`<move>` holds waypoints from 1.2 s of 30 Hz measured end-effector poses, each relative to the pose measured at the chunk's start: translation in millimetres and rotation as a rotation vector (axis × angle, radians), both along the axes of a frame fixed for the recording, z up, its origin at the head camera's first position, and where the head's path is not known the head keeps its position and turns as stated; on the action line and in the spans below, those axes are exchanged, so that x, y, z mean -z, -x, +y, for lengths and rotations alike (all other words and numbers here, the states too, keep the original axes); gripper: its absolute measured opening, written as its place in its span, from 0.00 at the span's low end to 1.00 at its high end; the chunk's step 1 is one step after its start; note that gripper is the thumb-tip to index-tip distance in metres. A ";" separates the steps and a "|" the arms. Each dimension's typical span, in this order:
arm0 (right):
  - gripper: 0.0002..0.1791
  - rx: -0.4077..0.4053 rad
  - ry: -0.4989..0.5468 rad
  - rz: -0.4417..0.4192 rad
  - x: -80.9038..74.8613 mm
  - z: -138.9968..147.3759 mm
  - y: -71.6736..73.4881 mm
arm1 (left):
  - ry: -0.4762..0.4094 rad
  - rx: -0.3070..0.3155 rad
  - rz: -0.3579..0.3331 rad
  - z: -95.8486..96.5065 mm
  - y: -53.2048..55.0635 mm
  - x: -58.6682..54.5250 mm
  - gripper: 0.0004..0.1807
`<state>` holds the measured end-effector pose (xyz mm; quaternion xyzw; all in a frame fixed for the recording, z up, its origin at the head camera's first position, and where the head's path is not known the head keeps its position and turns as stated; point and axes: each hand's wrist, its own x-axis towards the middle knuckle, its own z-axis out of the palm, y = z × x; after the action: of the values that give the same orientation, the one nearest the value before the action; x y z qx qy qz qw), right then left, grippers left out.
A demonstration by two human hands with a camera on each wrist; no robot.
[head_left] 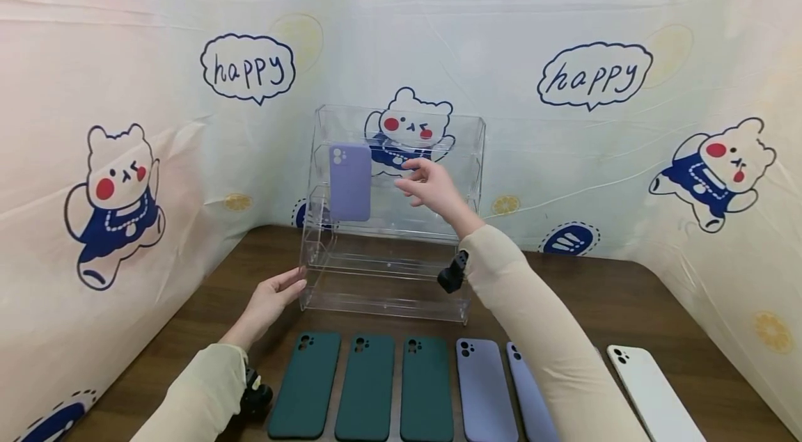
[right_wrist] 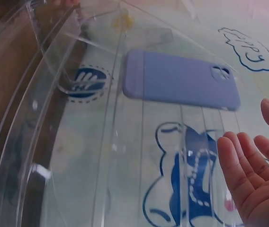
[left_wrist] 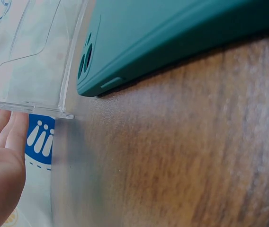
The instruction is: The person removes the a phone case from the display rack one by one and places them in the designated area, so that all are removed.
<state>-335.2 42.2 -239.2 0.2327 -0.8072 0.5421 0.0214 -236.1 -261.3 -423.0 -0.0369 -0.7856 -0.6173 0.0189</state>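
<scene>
A clear tiered acrylic rack (head_left: 388, 306) stands on the table with one purple phone case (head_left: 350, 182) upright on an upper tier, at its left side. To the right of that case, my right hand (head_left: 432, 193) is held up in front of the rack, fingers loosely bent and nothing in them. The right wrist view shows this hand (right_wrist: 257, 175) apart from the case (right_wrist: 182, 80). My left hand (head_left: 269, 303) touches the lower left side of the rack; its fingers look fairly straight in the left wrist view, at the edge of the clear panel (left_wrist: 35, 71).
Several phone cases lie in a row before the rack: green ones (head_left: 305, 386), purple ones (head_left: 486, 390) and a white one (head_left: 654, 393). The right forearm covers part of the row. A printed cloth (head_left: 401, 10) hangs behind the brown wooden table (head_left: 564, 289).
</scene>
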 end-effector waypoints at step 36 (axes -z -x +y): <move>0.18 0.148 0.105 -0.010 48.0 -80.5 19.4 | 0.000 -0.005 0.002 -0.7 2.3 2.1 0.30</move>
<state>-354.7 -38.3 -287.2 0.1684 -0.7927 0.5818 0.0697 -238.4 -262.0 -425.1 -0.0355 -0.7856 -0.6173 0.0214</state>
